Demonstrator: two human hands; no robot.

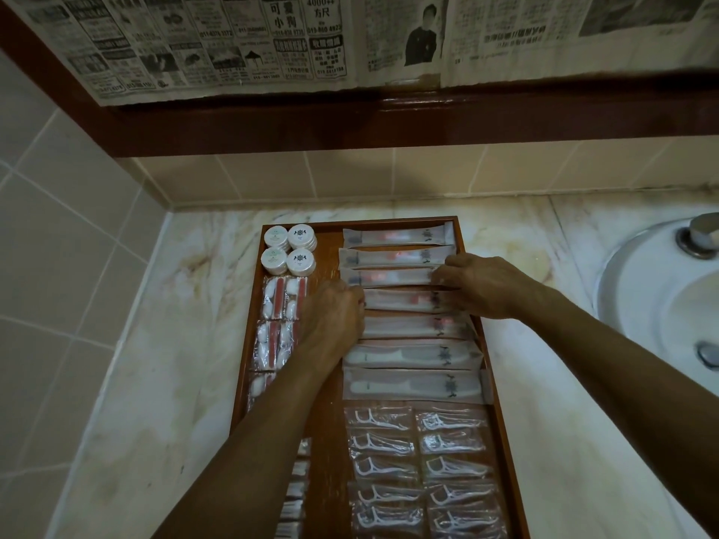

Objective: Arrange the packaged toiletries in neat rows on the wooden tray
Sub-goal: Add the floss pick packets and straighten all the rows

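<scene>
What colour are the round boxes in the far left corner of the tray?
White, with small dark emblems on the round boxes; seen in the head view.

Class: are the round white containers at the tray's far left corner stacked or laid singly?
Stacked. The round white containers form four short piles; several rims show beneath each top lid in the wooden tray.

A pale, veined marble table (167, 383) carries the wooden tray (337, 453), which lies flat on it beneath the left hand (334, 317) and the right hand (482, 285). A white sink (630, 289) is set into the table beyond the right hand.
</scene>
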